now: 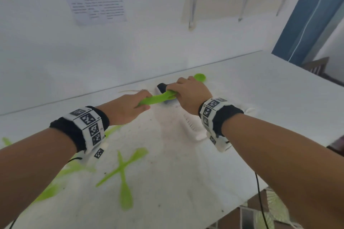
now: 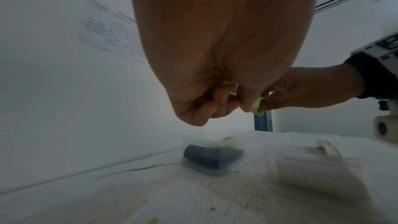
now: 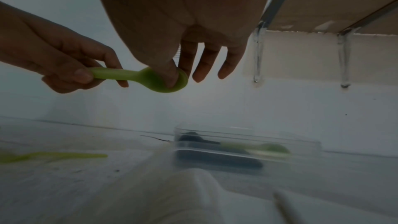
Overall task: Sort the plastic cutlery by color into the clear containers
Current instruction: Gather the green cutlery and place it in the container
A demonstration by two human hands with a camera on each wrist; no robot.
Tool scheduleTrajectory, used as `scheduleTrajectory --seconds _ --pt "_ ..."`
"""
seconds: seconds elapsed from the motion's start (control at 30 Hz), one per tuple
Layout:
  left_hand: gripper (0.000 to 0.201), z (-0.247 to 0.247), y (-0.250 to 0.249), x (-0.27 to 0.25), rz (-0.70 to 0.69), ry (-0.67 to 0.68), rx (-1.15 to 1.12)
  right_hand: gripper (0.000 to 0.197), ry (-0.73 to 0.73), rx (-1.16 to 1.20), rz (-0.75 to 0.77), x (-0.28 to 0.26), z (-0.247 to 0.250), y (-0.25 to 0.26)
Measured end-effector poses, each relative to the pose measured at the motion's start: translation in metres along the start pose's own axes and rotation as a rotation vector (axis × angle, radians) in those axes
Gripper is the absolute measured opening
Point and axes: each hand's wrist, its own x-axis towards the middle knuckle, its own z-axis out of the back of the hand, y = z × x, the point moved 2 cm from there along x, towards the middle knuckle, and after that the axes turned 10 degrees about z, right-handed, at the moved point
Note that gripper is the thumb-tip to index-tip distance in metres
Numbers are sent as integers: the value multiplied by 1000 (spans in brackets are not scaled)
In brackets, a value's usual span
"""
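Above the clear container [image 3: 247,144] at twelve o'clock, the left hand [image 1: 126,108] pinches the green spoon [image 1: 158,98] handle while the right hand [image 1: 189,95] pinches its bowl, likely passing it across.

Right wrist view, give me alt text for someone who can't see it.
Two hands hold one green plastic spoon in the air: the left hand grips its handle while the right hand pinches its bowl, thumb pressed into it. On the white table below stands a clear container holding dark and green cutlery; another green piece lies loose at left.
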Motion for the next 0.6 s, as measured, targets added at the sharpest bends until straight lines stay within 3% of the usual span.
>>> scheduleTrajectory --seconds 0.37,0.6 --pt "39 -19 -48 100 -157 -28 66 40 95 -43 -117 -11 5 -100" --pt "44 -23 -73 139 -140 -6 113 39 151 -21 -142 -4 15 -145"
